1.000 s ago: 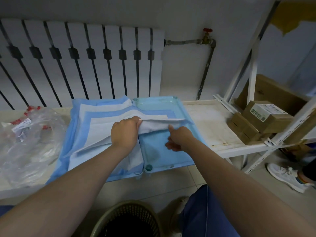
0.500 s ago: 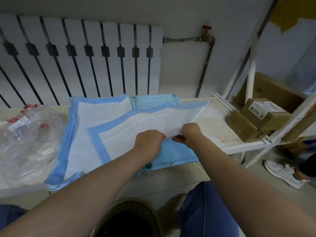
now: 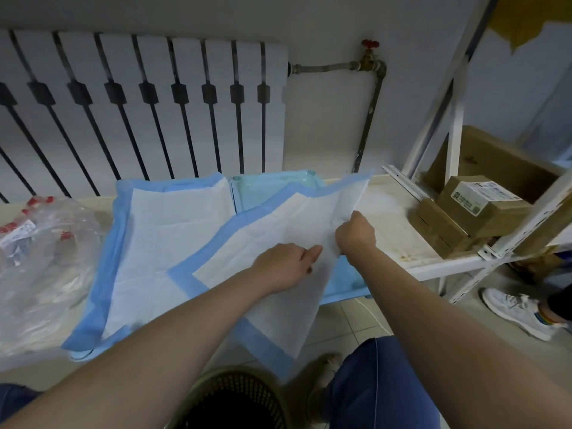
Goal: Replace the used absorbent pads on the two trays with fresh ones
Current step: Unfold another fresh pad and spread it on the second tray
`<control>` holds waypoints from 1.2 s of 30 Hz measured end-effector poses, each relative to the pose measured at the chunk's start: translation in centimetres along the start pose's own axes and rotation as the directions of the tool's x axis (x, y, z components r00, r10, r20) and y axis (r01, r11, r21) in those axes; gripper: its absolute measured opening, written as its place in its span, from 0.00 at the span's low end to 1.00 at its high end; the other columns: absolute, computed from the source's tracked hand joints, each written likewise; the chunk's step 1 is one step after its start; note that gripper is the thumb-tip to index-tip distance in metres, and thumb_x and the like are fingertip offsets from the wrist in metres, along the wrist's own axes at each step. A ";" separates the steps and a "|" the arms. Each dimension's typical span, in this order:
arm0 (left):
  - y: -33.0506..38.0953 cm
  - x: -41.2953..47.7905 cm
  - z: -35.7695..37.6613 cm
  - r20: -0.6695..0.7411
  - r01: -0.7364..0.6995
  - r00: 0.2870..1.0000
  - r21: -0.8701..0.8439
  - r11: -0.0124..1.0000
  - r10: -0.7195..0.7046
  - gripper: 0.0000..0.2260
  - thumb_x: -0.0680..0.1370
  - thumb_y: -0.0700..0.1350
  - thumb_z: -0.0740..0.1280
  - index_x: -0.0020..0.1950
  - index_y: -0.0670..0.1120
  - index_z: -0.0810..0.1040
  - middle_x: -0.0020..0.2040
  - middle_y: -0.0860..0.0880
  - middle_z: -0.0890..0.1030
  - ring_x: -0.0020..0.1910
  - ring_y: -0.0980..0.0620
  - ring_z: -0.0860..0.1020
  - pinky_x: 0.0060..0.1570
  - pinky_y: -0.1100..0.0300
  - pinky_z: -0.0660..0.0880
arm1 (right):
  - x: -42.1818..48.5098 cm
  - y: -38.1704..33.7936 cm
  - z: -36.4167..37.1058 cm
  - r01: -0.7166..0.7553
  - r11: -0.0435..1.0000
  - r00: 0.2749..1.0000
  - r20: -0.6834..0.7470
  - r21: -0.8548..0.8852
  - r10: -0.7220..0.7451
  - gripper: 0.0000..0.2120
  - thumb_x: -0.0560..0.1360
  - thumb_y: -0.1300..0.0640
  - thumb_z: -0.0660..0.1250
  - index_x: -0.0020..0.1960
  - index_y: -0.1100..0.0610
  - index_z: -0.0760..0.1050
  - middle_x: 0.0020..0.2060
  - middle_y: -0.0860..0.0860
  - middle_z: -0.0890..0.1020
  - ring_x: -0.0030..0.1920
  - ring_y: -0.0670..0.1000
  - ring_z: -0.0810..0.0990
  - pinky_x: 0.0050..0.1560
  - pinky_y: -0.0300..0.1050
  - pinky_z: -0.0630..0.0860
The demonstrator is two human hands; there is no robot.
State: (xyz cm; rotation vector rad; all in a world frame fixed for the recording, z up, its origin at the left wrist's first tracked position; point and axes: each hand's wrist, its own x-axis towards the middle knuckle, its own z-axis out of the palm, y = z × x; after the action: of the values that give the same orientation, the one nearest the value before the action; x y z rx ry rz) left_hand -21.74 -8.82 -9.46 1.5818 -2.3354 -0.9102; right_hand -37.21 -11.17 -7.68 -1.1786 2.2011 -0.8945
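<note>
A plain storeroom or utility room — a white ribbed radiator spans the wall, its pipe and red valve just right of it. Further right of the radiator, a white metal rack holds cardboard boxes — tiled floor below.

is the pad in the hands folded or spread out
Spread, not yet flat: the pad lies opened askew over the right tray, one corner hanging off the front.
</note>
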 end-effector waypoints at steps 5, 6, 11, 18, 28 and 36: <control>-3.1 1.9 -0.9 -0.224 0.131 0.972 0.293 0.947 -0.065 0.19 0.81 0.54 0.57 0.70 0.50 0.70 0.66 0.45 0.73 0.67 0.43 0.67 0.62 0.50 0.68 | 0.0 1.5 0.8 -0.114 0.993 0.968 0.219 -0.043 0.121 0.34 0.77 0.55 0.61 0.76 0.58 0.46 0.63 0.62 0.71 0.59 0.65 0.74 0.46 0.58 0.80; -3.8 2.4 -1.0 -0.206 0.163 0.974 0.354 0.921 -0.093 0.21 0.81 0.54 0.57 0.73 0.49 0.66 0.70 0.44 0.69 0.70 0.42 0.63 0.65 0.50 0.64 | -0.3 2.0 1.4 -0.102 0.991 0.957 0.265 -0.087 0.121 0.37 0.78 0.54 0.61 0.77 0.56 0.41 0.65 0.62 0.70 0.61 0.65 0.73 0.46 0.56 0.79; -6.9 5.0 -2.0 -0.224 0.248 0.964 0.549 0.798 -0.145 0.27 0.80 0.57 0.56 0.75 0.46 0.58 0.75 0.40 0.59 0.75 0.40 0.50 0.74 0.45 0.47 | 0.7 3.7 2.9 0.153 0.918 0.982 0.163 -0.367 -0.099 0.37 0.78 0.57 0.59 0.78 0.48 0.38 0.64 0.62 0.71 0.59 0.65 0.75 0.56 0.56 0.72; -7.9 8.2 -2.8 -0.206 0.270 0.962 0.651 0.709 -0.178 0.31 0.79 0.64 0.48 0.78 0.48 0.51 0.77 0.38 0.52 0.77 0.40 0.40 0.71 0.39 0.35 | 3.4 3.8 2.2 0.239 0.865 0.964 0.001 -0.442 -0.265 0.29 0.79 0.61 0.54 0.76 0.45 0.51 0.58 0.60 0.68 0.50 0.63 0.76 0.51 0.54 0.73; -5.9 10.4 -1.1 -0.174 0.254 0.967 0.656 0.711 -0.185 0.28 0.80 0.59 0.55 0.76 0.50 0.54 0.67 0.39 0.67 0.64 0.38 0.67 0.68 0.43 0.55 | 3.4 4.1 4.3 0.284 0.762 0.954 0.095 -0.582 -0.283 0.18 0.74 0.65 0.60 0.63 0.62 0.66 0.66 0.56 0.63 0.56 0.62 0.71 0.40 0.49 0.65; -5.3 11.0 -1.2 -0.226 0.355 0.929 0.328 0.875 -0.292 0.35 0.78 0.52 0.65 0.78 0.47 0.48 0.74 0.37 0.51 0.70 0.36 0.58 0.64 0.49 0.66 | 5.3 2.0 2.8 0.301 0.767 0.938 0.030 -0.566 -0.345 0.26 0.72 0.69 0.61 0.69 0.59 0.63 0.65 0.57 0.64 0.58 0.60 0.70 0.46 0.51 0.72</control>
State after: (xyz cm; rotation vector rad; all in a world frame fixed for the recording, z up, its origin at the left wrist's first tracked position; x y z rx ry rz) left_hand -21.65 -20.38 -13.58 2.1542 -2.2483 -0.3746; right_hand -39.07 -15.73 -11.61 -1.8760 2.4533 -0.3994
